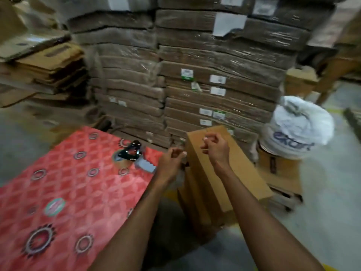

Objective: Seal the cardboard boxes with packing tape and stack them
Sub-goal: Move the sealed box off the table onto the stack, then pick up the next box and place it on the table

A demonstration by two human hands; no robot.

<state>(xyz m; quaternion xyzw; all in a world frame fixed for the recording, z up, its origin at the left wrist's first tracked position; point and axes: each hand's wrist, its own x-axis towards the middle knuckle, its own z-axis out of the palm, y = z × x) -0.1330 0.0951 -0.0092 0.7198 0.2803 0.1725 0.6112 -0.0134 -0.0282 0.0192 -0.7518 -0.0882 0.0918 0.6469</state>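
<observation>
**Both hands curled over a brown box, motion blur hiding the grip**

The cardboard box stands just right of the red patterned cover, its long top face running away from the camera. Its shaded left side seems to break into an upper and a lower part – whether that is one box or two stacked cannot be told.

The left hand hangs at the box's near-left top edge with the fingers curled inward. The right hand is above the far end of the top face, fingers also drawn into a loose fist. The frame is smeared, so whether either hand pinches tape, or touches the cardboard at all, cannot be told.

The tape dispenser lies on the red cover near its far corner, just left of the left hand and apart from it; its black frame, brown roll and toothed blade are readable.

Behind, tall film-wrapped bundles of flat cardboard fill the view, their white labels illegible. Loose flattened cartons pile up at the left, cut off by the edge. A white bag sits on cartons at the right – its blue lettering only partly visible.
</observation>
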